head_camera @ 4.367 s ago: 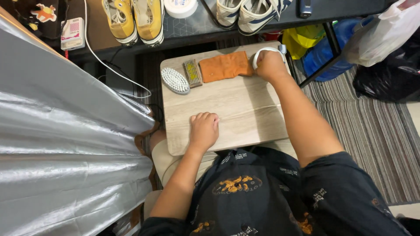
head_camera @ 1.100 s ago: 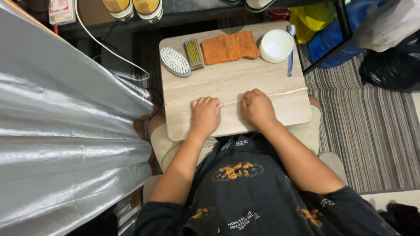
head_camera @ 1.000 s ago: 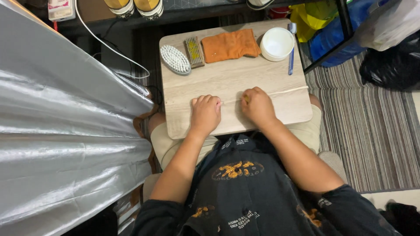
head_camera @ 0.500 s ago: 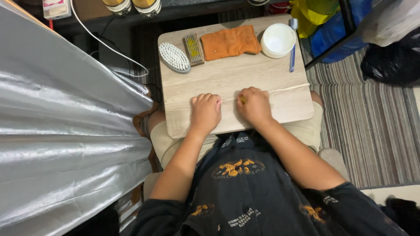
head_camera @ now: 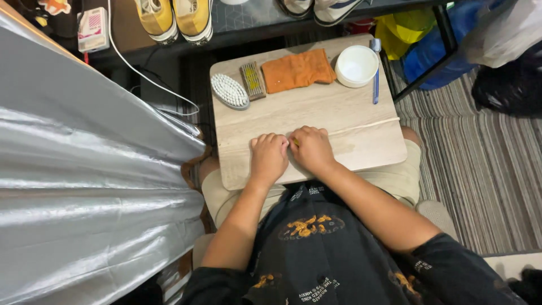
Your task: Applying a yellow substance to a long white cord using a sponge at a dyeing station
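Both hands, left (head_camera: 269, 157) and right (head_camera: 311, 149), rest knuckles-up and touching on the pale wooden board (head_camera: 350, 121) across the lap, fingers curled; whether they grip anything I cannot tell. Farther off lie brush (head_camera: 229, 91), orange cloth (head_camera: 297, 70), white bowl (head_camera: 356, 66).

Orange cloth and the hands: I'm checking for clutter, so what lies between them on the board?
Head view: only bare wooden board lies between the orange cloth and both hands.
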